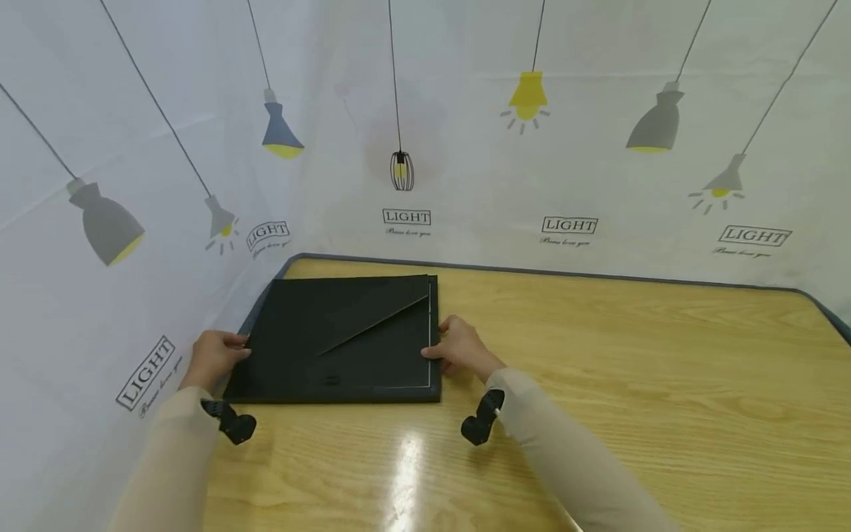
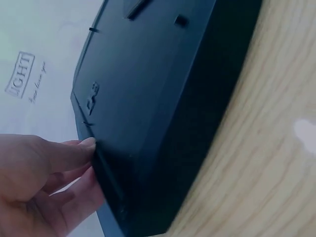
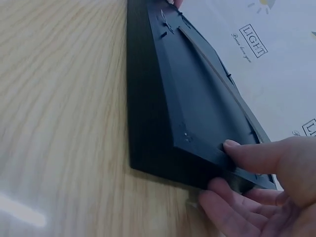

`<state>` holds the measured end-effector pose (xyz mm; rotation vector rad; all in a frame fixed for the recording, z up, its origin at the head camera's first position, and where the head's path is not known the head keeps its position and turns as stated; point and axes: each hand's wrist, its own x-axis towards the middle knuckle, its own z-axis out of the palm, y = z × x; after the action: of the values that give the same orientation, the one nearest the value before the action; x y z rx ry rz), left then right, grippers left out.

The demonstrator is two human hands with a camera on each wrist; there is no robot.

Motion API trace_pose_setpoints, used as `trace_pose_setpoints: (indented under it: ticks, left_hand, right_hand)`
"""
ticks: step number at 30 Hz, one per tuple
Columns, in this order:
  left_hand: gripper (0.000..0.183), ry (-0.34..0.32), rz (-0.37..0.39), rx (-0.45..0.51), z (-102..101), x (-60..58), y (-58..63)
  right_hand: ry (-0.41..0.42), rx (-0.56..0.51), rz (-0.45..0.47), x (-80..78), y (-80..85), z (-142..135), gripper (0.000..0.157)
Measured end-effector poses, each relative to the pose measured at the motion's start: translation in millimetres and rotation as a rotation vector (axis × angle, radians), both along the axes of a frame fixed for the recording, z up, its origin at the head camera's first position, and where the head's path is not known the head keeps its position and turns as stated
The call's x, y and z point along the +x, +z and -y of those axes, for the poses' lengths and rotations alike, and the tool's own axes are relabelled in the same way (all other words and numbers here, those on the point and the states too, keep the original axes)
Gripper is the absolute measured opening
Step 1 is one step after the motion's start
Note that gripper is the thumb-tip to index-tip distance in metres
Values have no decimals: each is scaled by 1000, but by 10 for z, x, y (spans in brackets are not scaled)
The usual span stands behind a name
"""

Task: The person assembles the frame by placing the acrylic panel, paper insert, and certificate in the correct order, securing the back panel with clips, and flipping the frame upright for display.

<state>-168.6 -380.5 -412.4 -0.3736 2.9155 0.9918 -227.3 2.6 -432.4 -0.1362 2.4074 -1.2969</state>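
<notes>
Head view: your left hand (image 1: 216,356) and right hand (image 1: 462,347) pinch opposite edges of black frame (image 1: 342,340), thumbs on top; frame flat on table (image 1: 631,369), far-left corner, not yet lifted.

Free room: we find the wooden table (image 1: 631,384) bare to the right of the black frame (image 1: 339,340) and along the near edge in front of it, so a hand passes there unhindered. Obstacles: the printed curtain (image 1: 100,281) closes the left side and the far side, and the frame lies in that back-left corner, its left and far edges just beside the cloth, leaving little room there. Our left hand (image 1: 214,356) occupies the narrow gap at the frame's left edge; our right hand (image 1: 462,347) sits at its right edge. Above the frame we see nothing in the way.
</notes>
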Motion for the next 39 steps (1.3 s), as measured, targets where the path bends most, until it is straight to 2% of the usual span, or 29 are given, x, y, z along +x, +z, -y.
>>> trace_pose_setpoints:
  ticks: [5, 7, 15, 22, 27, 33, 39]
  left_hand:
    - [37, -35, 108, 158, -116, 15, 6]
    - [39, -52, 129, 188, -180, 24, 3]
    - [38, -155, 193, 213, -603, 29, -35]
    - [32, -222, 265, 251, -1097, 11, -78]
    - [28, -273, 285, 269, -1459, -7, -108]
    - [29, -371, 284, 287, -1876, -42, -144]
    - [29, -452, 252, 267, -2189, -21, -151]
  right_hand:
    - [12, 56, 7, 9, 2, -217, 53]
    - [15, 80, 12, 22, -2, -326, 53]
    - [23, 145, 21, 107, -21, -909, 54]
    - [31, 130, 16, 310, -27, -1514, 58]
    - [20, 104, 13, 484, -39, -1947, 62]
    - [-1, 109, 34, 709, -9, -2425, 66]
    - [-42, 145, 72, 888, 4, -2735, 68]
